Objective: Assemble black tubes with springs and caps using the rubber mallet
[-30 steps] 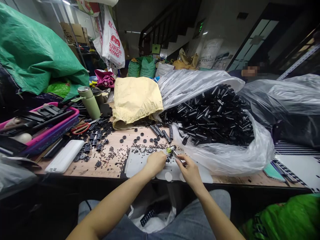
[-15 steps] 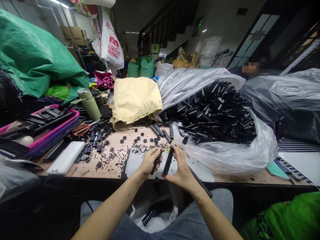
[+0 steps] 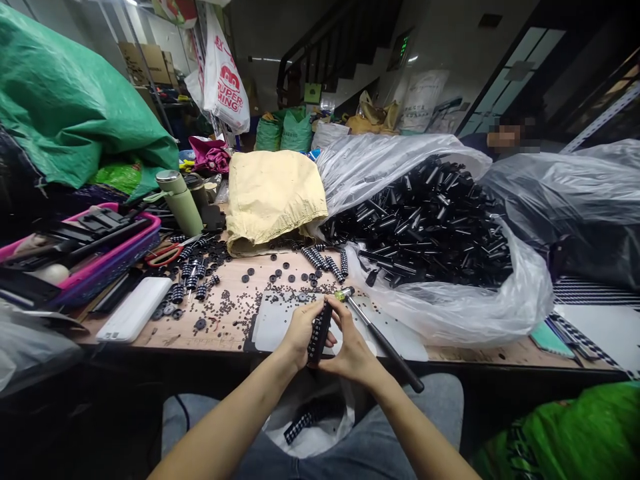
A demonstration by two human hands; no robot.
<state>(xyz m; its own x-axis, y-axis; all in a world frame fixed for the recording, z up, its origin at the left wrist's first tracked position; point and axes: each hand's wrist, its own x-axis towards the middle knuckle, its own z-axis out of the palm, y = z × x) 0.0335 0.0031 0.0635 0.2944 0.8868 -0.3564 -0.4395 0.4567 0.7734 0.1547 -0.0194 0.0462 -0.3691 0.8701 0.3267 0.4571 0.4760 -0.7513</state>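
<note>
In front of my lap, my left hand [image 3: 301, 331] is closed around a black strip patterned with white marks [image 3: 315, 335]. My right hand [image 3: 353, 343] grips a dark tube-like plastic casing [image 3: 324, 323] between thumb and fingertips, pressed alongside the strip. The fingers partly hide where the two pieces meet. A hammer [image 3: 383, 340] with a yellow-green face lies just right of the hands, its handle reaching past the table edge. Beneath the hands, a pale mat [image 3: 273, 323] carries scattered tiny black rings. Several similar patterned rollers [image 3: 333, 268] rest beyond it.
A clear plastic bag [image 3: 450, 327] spills black casings [image 3: 430, 227] at right. Left are a white box-shaped device [image 3: 136, 310], scissors [image 3: 165, 255], a green flask [image 3: 181, 207] and a pink-purple basket [image 3: 145, 233]. A white bag [image 3: 320, 447] hangs open between my knees. Another person sits far right.
The casing in my right hand has moved left and now lies against the patterned strip in my left hand. The hammer behind it shows more fully.
</note>
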